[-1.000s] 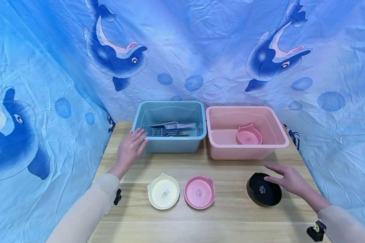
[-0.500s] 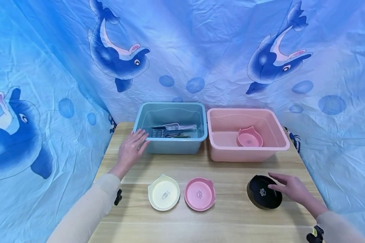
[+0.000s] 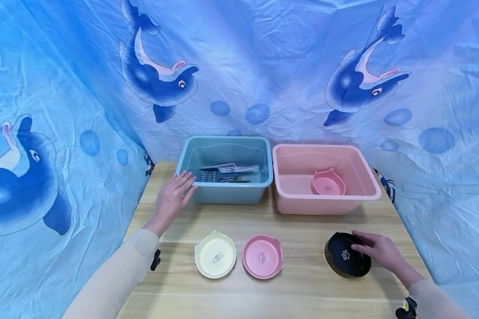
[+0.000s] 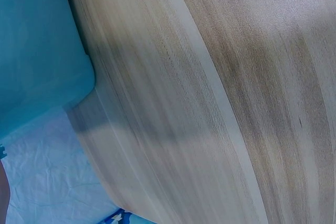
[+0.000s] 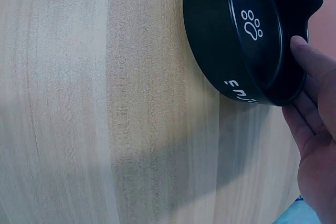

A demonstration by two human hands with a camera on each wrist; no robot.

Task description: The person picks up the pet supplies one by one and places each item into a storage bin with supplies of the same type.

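My left hand (image 3: 174, 197) rests with extended fingers on the near left rim of a blue plastic tub (image 3: 231, 194). At the right, my right hand (image 3: 384, 251) pinches the edge of a black cat-eared pet bowl (image 3: 345, 259) with a paw print. In the right wrist view the thumb lies inside the bowl (image 5: 210, 40) and the fingers are against its outer wall. A cream pet bowl (image 3: 215, 256) with a fishbone print and a pink pet bowl (image 3: 262, 257) with a paw print sit on the wooden table (image 3: 239, 297).
Scoops (image 3: 227, 173) lie inside the blue tub. Beside it stands a pink tub (image 3: 311, 206) containing another pink cat-eared bowl (image 3: 328, 182). A blue dolphin-print curtain (image 3: 239, 66) surrounds the table's back and sides.
My right hand has come in to the black bowl's rim, its thumb and fingers closing on it. The left hand stays at the blue tub. The head view has shifted slightly.
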